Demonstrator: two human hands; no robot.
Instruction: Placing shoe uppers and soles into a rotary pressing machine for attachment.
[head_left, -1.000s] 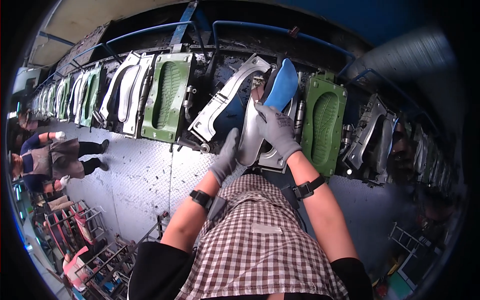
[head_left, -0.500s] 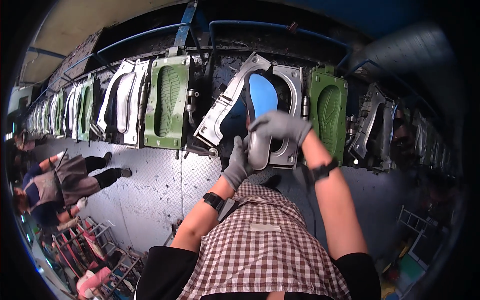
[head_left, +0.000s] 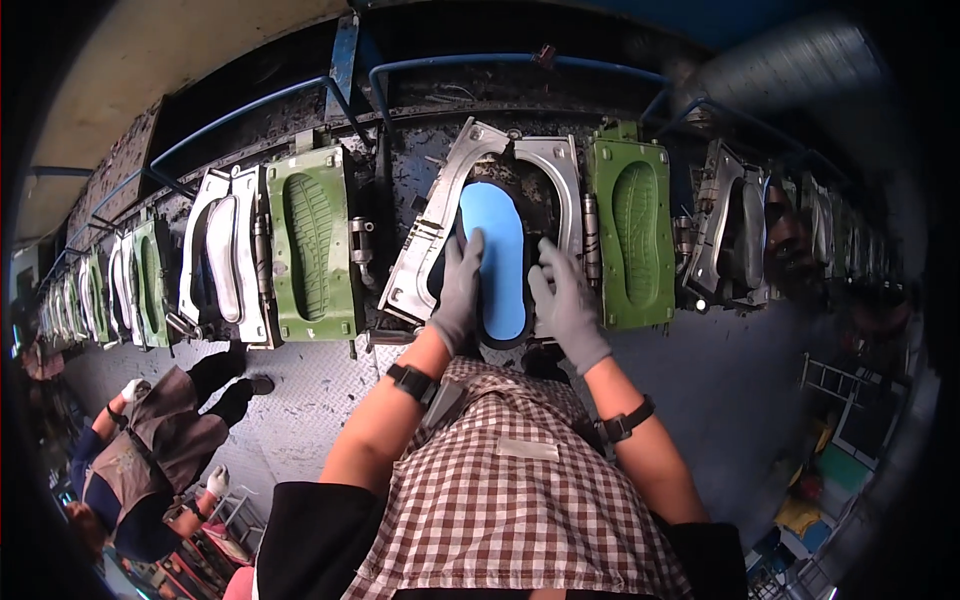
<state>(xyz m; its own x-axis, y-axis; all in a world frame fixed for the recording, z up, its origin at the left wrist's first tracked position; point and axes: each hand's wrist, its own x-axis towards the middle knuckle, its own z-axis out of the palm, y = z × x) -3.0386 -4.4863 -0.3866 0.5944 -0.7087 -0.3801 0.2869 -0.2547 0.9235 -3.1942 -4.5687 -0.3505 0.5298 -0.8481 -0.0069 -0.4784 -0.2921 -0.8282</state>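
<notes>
A blue shoe-sole-shaped piece with a dark rim [head_left: 497, 270] covers the metal last in the middle of the split silver mould frame [head_left: 413, 262]. Grey-gloved, my left hand [head_left: 457, 290] lies along the left edge of the blue piece, fingers stretched out and open. On the other side my right hand [head_left: 565, 302], also in a grey glove, is open with its fingers apart, close to the right rim; whether it touches is hard to tell. The last's metal is hidden beneath the blue piece.
Green sole moulds [head_left: 310, 245] stand to the left and another green mould [head_left: 632, 235] to the right. More silver frames [head_left: 722, 225] continue along the row. Blue rails [head_left: 480, 60] run behind. A co-worker in an apron [head_left: 165, 440] is on the left.
The blue piece now covers the heel end, where bare metal showed before. My right hand has left the top of the last and moved to its right side; my left hand lies flatter alongside.
</notes>
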